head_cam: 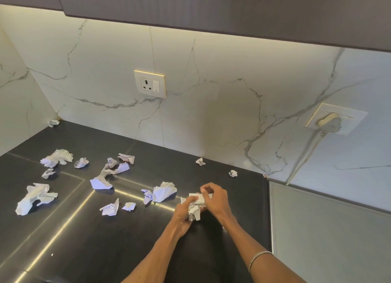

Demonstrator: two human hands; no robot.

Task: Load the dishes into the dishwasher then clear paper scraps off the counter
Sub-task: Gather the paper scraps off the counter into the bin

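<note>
I see my left hand [184, 211] and right hand [213, 196] both gripping a wad of paper scraps [195, 205] at lower centre; fingers hide most of it. More loose scraps [164, 191] litter the dark counter [84, 240] leftward. Print on them is unreadable.

Crumpled white paper scraps [101, 177] lie scattered across the dark stone counter [84, 251], mostly left of two hands [201, 204] apparently gathering a wad; wall socket [149, 84] behind.
</note>
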